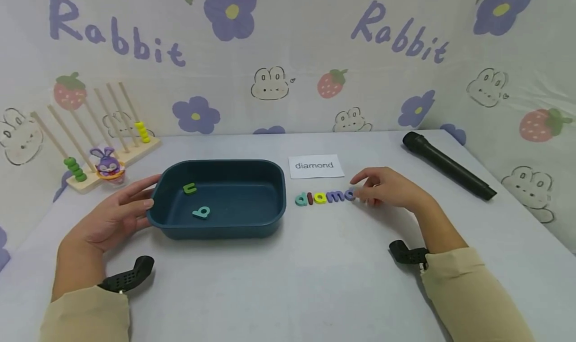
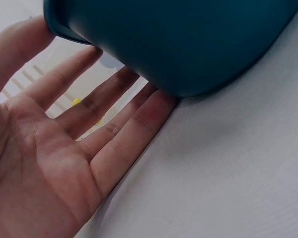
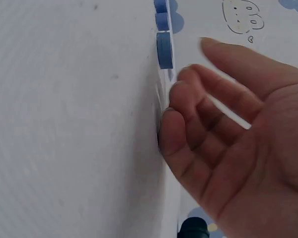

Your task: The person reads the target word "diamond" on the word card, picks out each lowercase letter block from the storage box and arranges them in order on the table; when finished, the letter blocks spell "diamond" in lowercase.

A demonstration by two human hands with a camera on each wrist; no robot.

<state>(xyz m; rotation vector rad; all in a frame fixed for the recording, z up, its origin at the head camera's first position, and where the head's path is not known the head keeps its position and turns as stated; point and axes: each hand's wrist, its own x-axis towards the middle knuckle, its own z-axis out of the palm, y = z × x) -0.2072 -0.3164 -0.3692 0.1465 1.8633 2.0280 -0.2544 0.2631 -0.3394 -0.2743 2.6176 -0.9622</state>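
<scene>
Sleeves [image 1: 477,294], white table [image 1: 297,287], probably fabric backdrop [image 1: 297,37]

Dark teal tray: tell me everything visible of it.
The dark teal tray looks like smooth plastic, rectangular with rounded corners, a rim and open top. It sits upright on the white table, left of the diamond card, holding a green letter and a teal letter. The left hand touches its left end.

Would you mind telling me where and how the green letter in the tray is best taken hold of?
Probably pinch the green letter by its outer edges, coming from straight above. It is small and appears to lie flat inside the tray, whose raised walls get in the way of a sideways approach. The teal letter lies apart from it, so a pinch should fit.
</scene>
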